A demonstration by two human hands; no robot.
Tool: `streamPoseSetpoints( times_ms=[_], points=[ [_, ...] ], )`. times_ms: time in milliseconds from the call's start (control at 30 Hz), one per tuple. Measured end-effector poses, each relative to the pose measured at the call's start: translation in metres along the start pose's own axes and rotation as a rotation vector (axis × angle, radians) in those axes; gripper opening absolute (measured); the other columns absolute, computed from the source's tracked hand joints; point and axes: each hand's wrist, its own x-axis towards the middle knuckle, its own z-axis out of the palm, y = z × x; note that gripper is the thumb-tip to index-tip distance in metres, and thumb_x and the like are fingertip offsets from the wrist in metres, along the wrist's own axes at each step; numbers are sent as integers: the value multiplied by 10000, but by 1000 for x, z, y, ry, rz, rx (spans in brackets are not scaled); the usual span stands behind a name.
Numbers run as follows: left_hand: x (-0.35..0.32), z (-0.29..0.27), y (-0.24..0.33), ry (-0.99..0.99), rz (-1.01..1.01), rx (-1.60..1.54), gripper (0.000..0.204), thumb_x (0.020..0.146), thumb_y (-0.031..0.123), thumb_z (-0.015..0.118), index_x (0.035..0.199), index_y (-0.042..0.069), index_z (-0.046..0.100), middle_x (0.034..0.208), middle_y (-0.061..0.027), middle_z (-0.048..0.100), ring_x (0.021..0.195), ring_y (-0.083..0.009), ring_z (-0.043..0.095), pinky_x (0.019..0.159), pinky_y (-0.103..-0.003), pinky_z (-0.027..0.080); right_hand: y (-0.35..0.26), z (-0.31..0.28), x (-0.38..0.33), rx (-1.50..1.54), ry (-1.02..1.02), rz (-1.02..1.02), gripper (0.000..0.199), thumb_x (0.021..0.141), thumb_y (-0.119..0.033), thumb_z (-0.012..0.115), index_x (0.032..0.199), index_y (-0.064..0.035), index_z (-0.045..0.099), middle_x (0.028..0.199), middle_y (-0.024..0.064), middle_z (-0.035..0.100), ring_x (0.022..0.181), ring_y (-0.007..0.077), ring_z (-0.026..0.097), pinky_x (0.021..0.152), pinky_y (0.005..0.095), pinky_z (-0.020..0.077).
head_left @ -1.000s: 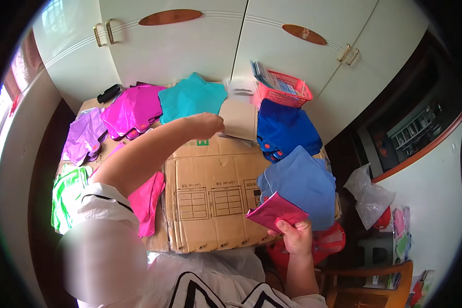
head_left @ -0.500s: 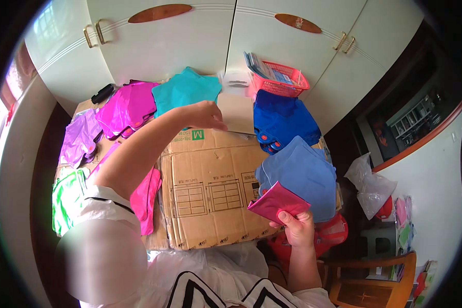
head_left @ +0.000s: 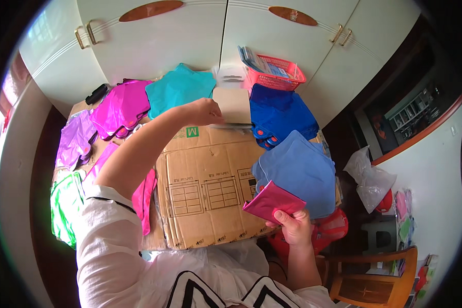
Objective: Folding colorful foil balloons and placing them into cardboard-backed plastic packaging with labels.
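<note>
My right hand [head_left: 294, 224] grips a flat folded square of pink fabric [head_left: 273, 200], thumb on top, over the front of a pile of light blue cloth pieces [head_left: 295, 172]. Stretched forward across the table, my left hand [head_left: 206, 111] has its fingers curled down at the left side of a tan board-like piece [head_left: 232, 105] with a greyish front edge. Whatever its fingers pinch, if anything, is hidden. Under both arms lies a flattened cardboard sheet [head_left: 210, 159].
Around the cardboard lie dark blue [head_left: 282, 115], teal [head_left: 179, 90], magenta [head_left: 119, 108], lilac [head_left: 74, 138] and green [head_left: 65, 205] fabric piles. A pink basket [head_left: 274, 79] holds flat packets by the white cabinets. A wooden chair [head_left: 372, 272] stands at the lower right.
The greyish front edge of the tan piece beside my left hand looks raised and blurred now. My right hand still holds the folded pink fabric. The whole view has shifted slightly.
</note>
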Motion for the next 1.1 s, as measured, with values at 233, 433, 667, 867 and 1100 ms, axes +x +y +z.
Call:
streamPoseSetpoints(
  times_ms=[233,433,667,867,1100],
  points=[
    [4,11,3,137,136,238,200,892,180,595,942,18,702,918,-135,672,846,-319,639,765,-394,517,0,-3,6,0,12,-7,106,880,-92,678,966,-31,678,866,76,690,665,168,680,571,266,555],
    [-7,5,26,282,42,23,189,818,211,670,837,32,727,878,-122,703,800,-278,664,744,-370,531,-10,-5,9,49,39,-39,91,879,-90,676,949,-31,676,861,80,687,664,176,679,565,268,555],
    [-24,15,45,301,-23,-122,215,791,177,751,887,-11,707,878,-122,699,747,-219,671,692,-327,544,-17,-7,14,50,49,-106,94,875,-97,683,940,-30,676,847,80,689,662,169,674,566,278,548],
    [-61,42,72,463,235,-224,186,819,90,709,961,-25,671,965,-140,690,853,-255,687,770,-318,552,-28,-17,43,-602,-22,-419,81,835,-43,705,890,17,705,1050,138,689,826,175,689,711,286,534],
    [-93,70,88,417,146,-353,113,865,2,654,917,-21,556,1019,-133,690,971,-191,675,855,-298,541,0,3,91,-509,-253,-606,164,762,12,741,908,16,666,1386,180,490,1098,316,619,869,360,526]
  ],
)
